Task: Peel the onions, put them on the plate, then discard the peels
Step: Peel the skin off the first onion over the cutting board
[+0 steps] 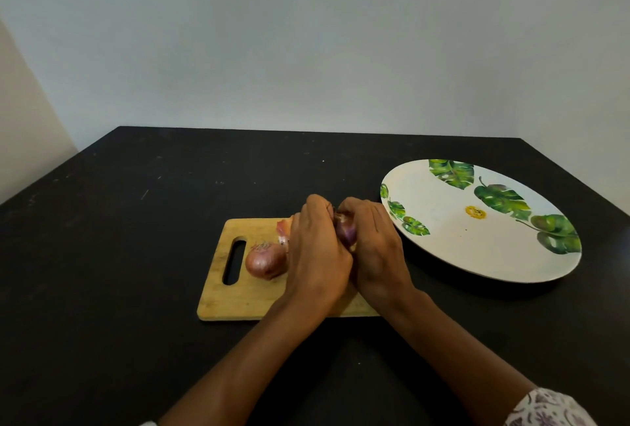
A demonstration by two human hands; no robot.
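Over the wooden cutting board (231, 296), both hands hold one purple onion (346, 233). My left hand (318, 251) and my right hand (378, 248) curl round it from either side, and only a strip of the onion shows between them. A second onion (265, 262), still in its pinkish dry skin, lies on the board beside the handle slot. Loose pink peel (283, 229) lies on the board just behind it, partly hidden by my left hand. The white plate (477, 248) with green leaf prints sits to the right with nothing on it.
Everything rests on a black table (119, 255) whose far edge meets a pale wall. The plate's left rim is close to my right hand. Bare tabletop stretches left of the board and in front of it.
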